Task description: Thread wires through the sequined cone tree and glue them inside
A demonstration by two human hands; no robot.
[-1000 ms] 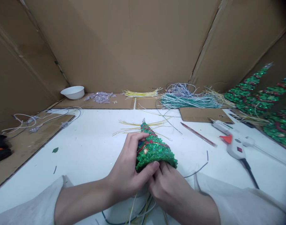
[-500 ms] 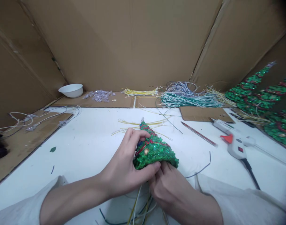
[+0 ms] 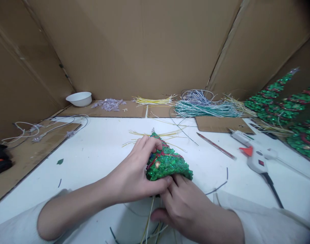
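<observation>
A small green tinsel Christmas tree [image 3: 171, 159] with red garland and a gold bauble lies tilted in the middle of the table, its tip pointing away from me. My left hand [image 3: 137, 166] grips it from the left, fingers over its side and thumb along the base rim. At the open base is my right hand [image 3: 185, 203], its fingertips reaching under the rim and hidden inside; its thumb sticks out to the left. Yellow and white wires [image 3: 152, 217] trail from beneath the base toward me. Whether the right fingers hold anything cannot be seen.
On the right lie a glue gun [image 3: 258, 162] with an orange trigger and a pencil [image 3: 216, 145]. Wire bundles [image 3: 208, 108], clear beads [image 3: 109, 104] and a white bowl [image 3: 80, 99] line the back. More tinsel trees [image 3: 274, 98] stand far right; star lights [image 3: 36, 139] lie left.
My right thumb has come away from the base and now extends to the left above the wires. The tree has shifted very slightly; my left hand keeps its grip.
</observation>
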